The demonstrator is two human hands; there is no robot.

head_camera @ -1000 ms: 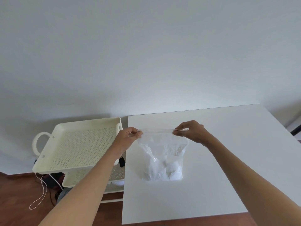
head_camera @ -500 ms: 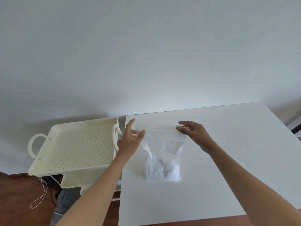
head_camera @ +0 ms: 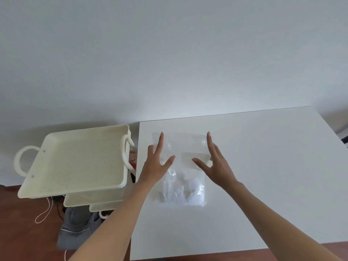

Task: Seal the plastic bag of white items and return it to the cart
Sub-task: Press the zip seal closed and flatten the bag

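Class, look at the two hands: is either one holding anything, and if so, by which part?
Nothing is held. The left hand and right hand lie open with straight fingers on the upper part of the plastic bag, which lies flat on the table.

My left hand (head_camera: pixel 157 164) and right hand (head_camera: pixel 214 166) lie with straight fingers over the plastic bag (head_camera: pixel 180 166), so I cannot see the strip under my palms or tell whether the seal is closed. The white items (head_camera: pixel 180 193) low in the bag blur into one pale heap; I cannot count them or say what they are. Both my forearms run off the bottom edge of the frame. The cart (head_camera: pixel 75 162) at left centre hides most of its lower trays under the top tray. The grey bundle (head_camera: pixel 75 227) beneath it, lower left, is blurred. The table (head_camera: pixel 263 166) is cut off by the right edge.
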